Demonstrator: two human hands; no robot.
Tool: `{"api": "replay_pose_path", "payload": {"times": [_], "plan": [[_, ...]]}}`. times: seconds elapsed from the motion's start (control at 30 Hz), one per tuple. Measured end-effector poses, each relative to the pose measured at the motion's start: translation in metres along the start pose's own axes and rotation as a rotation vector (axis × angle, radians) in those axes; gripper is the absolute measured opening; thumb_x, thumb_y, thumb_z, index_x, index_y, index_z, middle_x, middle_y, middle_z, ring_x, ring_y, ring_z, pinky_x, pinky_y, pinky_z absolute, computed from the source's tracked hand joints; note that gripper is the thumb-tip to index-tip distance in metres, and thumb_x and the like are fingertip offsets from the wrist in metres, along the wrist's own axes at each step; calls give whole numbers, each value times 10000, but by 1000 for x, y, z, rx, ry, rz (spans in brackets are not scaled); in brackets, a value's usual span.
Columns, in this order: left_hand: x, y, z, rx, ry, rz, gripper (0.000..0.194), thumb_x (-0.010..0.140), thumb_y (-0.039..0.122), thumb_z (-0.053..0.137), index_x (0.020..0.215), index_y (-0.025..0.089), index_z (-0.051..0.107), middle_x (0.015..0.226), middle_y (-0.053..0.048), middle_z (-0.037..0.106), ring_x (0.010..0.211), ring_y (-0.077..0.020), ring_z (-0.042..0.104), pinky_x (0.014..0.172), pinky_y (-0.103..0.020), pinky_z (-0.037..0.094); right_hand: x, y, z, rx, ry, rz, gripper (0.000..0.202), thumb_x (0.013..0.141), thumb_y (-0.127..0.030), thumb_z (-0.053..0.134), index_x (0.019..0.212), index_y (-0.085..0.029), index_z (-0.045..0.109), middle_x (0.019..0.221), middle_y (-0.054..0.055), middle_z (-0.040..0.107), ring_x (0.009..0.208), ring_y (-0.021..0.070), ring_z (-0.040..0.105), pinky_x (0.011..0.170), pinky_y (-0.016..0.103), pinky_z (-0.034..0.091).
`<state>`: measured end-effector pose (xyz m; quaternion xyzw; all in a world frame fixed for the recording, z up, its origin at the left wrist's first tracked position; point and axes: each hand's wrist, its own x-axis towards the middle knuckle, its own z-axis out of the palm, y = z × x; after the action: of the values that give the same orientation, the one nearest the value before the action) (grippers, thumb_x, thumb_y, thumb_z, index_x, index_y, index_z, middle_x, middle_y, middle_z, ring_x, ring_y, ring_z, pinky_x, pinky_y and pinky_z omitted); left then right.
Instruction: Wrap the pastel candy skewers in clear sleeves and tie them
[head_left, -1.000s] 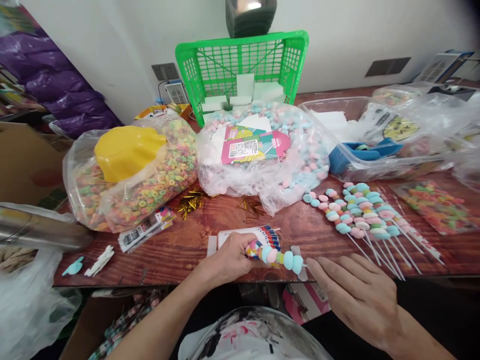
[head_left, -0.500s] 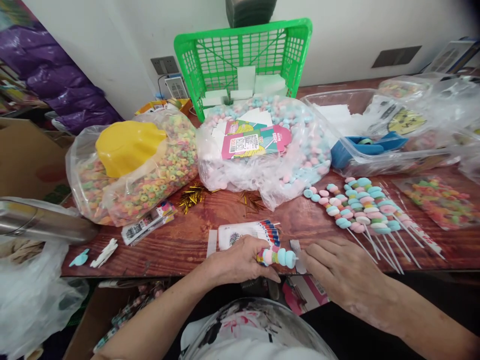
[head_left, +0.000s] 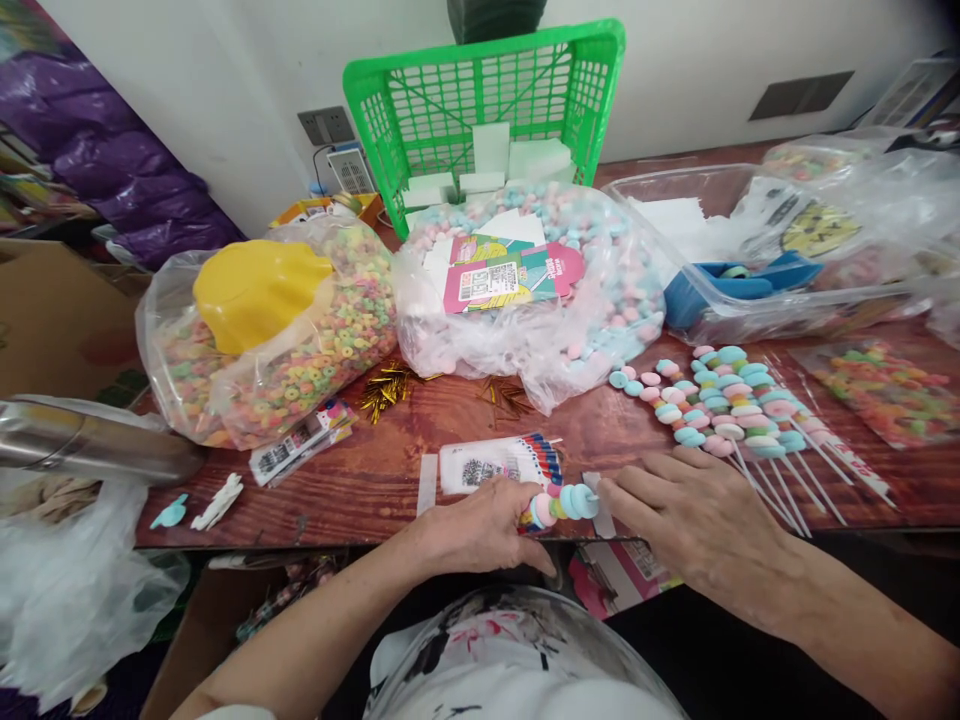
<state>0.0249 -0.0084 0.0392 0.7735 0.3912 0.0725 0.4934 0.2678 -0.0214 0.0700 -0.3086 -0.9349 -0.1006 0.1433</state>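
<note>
My left hand (head_left: pixel 487 528) is wrapped round a skewer of pink, yellow and blue candies (head_left: pixel 566 503) at the table's front edge. Close to the skewer's right tip is my right hand (head_left: pixel 675 510), its fingers bent together; whether they pinch anything is hidden. A small pale strip (head_left: pixel 598 505) lies beside those fingertips. Just behind my left hand sits a flat white packet with red and blue ends (head_left: pixel 499 463). To the right, several finished-looking candy skewers (head_left: pixel 739 405) lie in a pile with their white sticks pointing toward me.
Behind stand a bag of ring candies (head_left: pixel 330 340) with a yellow bowl (head_left: pixel 259 290), a bag of pink and blue candies (head_left: pixel 615 280), a green basket (head_left: pixel 484 50) and a clear tub (head_left: pixel 780 320). A steel flask (head_left: pixel 97 440) lies left.
The view has shifted slightly. My left hand still holds the skewer, and my right fingers are now nearer its tip.
</note>
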Motion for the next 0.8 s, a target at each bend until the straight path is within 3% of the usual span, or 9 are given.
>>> {"api": "replay_pose_path", "payload": {"times": [0.17,0.37,0.53,0.63,0.8], "plan": [[8,12,-2,-123,-61,77,281,693,374,756,827,157,638,672,72,517,656,-100,460,617,-187,353,-3,-11,11,68,-79,-62,206,817,-114,515,1007,-178,557,872,41,626,761,189,545,722,341,333],[16,17,3,-91,-87,80,311,692,385,743,852,137,642,738,38,604,714,-144,534,602,-211,376,15,-29,23,165,-118,-14,114,781,-133,596,855,-189,529,788,9,610,679,176,519,638,314,285],[5,8,-8,26,66,17,479,642,389,778,1039,184,607,860,21,630,798,-178,555,681,-239,400,20,-17,24,227,-15,18,125,811,-82,533,840,-203,537,765,-8,614,681,167,518,636,309,256],[-5,0,-11,165,89,-47,345,702,361,735,973,194,602,836,18,616,787,-177,549,688,-242,386,19,-8,16,196,24,60,178,779,-24,493,790,-196,539,696,-7,602,633,163,506,622,313,237],[-12,-7,0,344,204,-94,245,791,322,650,990,200,576,930,-29,630,864,-206,555,774,-282,378,21,-6,8,156,-139,116,217,735,14,473,781,-184,548,668,-1,626,564,159,525,562,315,191]]}}
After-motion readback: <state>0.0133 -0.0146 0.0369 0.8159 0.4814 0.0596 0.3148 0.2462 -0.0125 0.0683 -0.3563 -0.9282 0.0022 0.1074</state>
